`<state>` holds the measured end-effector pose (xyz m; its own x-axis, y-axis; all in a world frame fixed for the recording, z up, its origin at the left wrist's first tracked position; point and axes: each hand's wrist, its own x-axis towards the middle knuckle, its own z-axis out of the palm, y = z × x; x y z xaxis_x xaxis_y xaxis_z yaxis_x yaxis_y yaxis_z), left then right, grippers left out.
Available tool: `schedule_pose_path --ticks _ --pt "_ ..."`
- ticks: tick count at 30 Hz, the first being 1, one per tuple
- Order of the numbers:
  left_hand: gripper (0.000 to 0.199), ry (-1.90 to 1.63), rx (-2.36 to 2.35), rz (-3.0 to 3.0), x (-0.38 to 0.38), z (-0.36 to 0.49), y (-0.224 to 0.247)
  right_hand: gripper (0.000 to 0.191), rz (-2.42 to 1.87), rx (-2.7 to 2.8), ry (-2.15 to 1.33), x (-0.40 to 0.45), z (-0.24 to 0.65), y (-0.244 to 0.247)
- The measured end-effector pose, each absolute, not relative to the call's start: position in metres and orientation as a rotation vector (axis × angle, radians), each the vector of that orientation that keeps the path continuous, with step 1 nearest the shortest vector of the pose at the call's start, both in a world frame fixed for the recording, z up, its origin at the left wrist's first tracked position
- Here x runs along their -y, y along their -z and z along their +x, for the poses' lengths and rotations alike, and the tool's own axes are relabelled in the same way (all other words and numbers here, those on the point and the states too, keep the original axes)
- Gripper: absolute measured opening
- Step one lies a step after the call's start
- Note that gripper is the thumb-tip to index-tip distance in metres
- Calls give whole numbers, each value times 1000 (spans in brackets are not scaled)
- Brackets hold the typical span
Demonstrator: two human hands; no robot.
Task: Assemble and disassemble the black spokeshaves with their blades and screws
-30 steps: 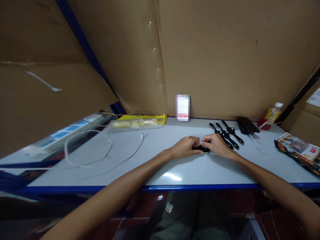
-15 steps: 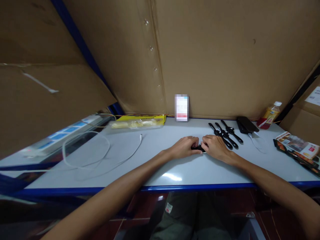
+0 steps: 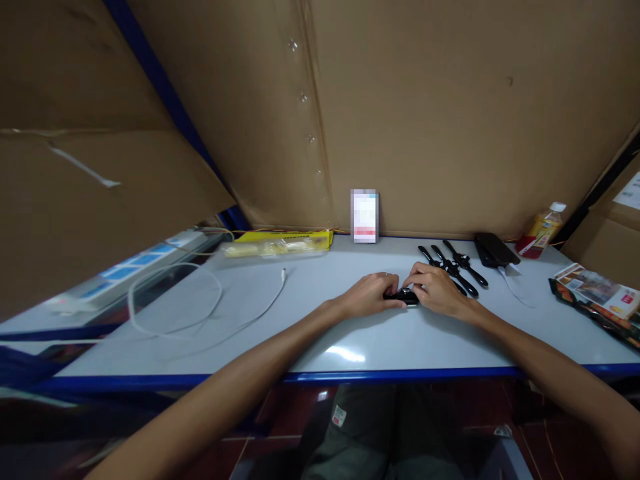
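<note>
Over the white tabletop, my left hand [image 3: 373, 293] is closed around one handle of a black spokeshave [image 3: 411, 296]. A thin bright metal edge shows along the tool's near side. My right hand [image 3: 437, 291] is closed at the spokeshave's middle, its thumb and fingers bent onto the top of the body. That hand covers the tool's right end. Just behind my right hand lie several more black spokeshaves [image 3: 465, 261], side by side and slanted; the nearest is partly hidden by the hand.
A lit phone [image 3: 365, 217] leans on the cardboard wall. A black device [image 3: 495, 250], a bottle [image 3: 547, 223] and packets [image 3: 597, 290] lie right. Left are a yellow package [image 3: 280, 243], a white cable [image 3: 250, 320] and a power strip [image 3: 135, 270]. A blue edge [image 3: 400, 377] borders the table.
My right hand has shifted slightly right and its fingers have lifted and re-bent, baring more of the spokeshave's middle. My left hand keeps its hold in the same place.
</note>
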<state>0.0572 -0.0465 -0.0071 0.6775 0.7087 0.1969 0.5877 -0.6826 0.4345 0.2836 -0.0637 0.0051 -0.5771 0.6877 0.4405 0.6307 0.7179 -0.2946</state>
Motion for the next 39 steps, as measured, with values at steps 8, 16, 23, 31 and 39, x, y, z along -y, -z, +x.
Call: schedule_pose_path --ticks 8,16,23,31,39 --pt "36 -507 -1012 2565 46 57 8 46 -887 2473 -124 69 283 -10" --pt "38 -509 -989 2566 45 56 8 36 -983 2521 -91 68 283 -12" --pt "38 -503 -997 2556 46 57 7 24 -1080 2509 -38 70 284 -17" --pt "39 -506 -989 2555 46 56 7 36 -1006 2526 -164 70 283 -13" --pt "37 -505 -987 2558 45 55 9 36 -1059 2542 -86 69 284 -15"
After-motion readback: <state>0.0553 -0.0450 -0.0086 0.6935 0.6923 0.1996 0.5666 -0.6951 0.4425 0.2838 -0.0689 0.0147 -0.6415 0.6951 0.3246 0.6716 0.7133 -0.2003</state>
